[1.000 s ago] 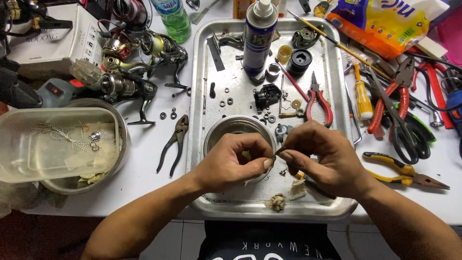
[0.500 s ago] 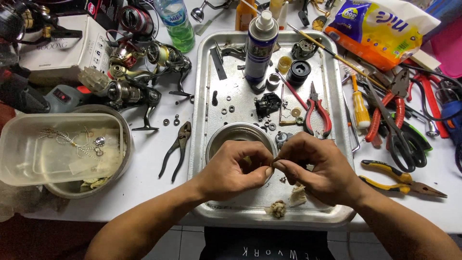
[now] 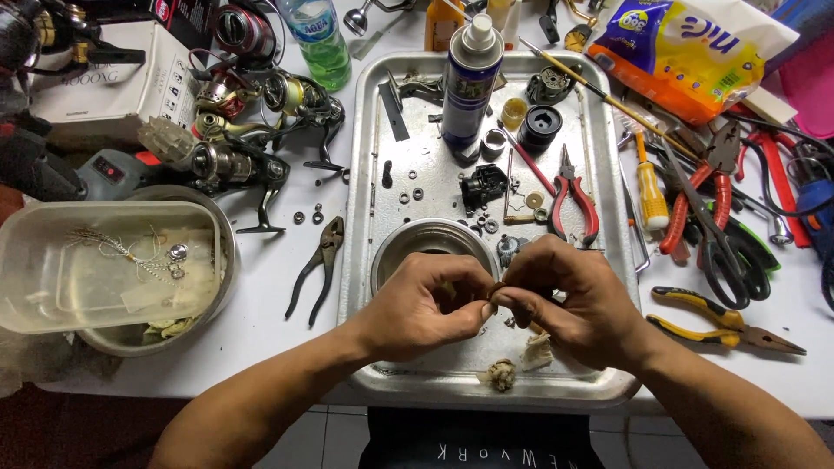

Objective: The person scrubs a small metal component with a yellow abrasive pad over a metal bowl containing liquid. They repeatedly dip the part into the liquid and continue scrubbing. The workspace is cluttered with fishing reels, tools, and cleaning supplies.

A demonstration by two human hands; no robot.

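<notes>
Two bare hands meet over the near half of a metal tray [image 3: 360, 217]. The left hand [image 3: 417, 304] and right hand [image 3: 578, 300] are both curled nearly closed, thumbs and forefingers pinched together on a small brown part [image 3: 497, 291] held just above the tray floor. The part is too small and too covered by the fingers to name.

Just behind the hands, in the tray, stands a round metal bowl [image 3: 408, 243]. Near the tray's front edge lie two scraps of soiled wadding [image 3: 501, 373]. Farther back in the tray are loose washers and rings [image 3: 411, 194], a small black reel part [image 3: 483, 184], red-handled needle-nose pliers [image 3: 573, 195] and an upright spray can [image 3: 469, 78].

Left of the tray on the white table lie dark pliers [image 3: 320, 265], several spinning reels [image 3: 252, 130], and a clear plastic tub [image 3: 104, 260] set on a metal bowl. To the right lie yellow-handled pliers [image 3: 721, 320], scissors and red-handled cutters.

The likely risk here is a slip: the part is tiny and gripped only by fingertips, so a loosened pinch could drop it among the scattered washers, where it would be hard to pick out, or let it bounce over the tray's low rim onto the crowded table.
</notes>
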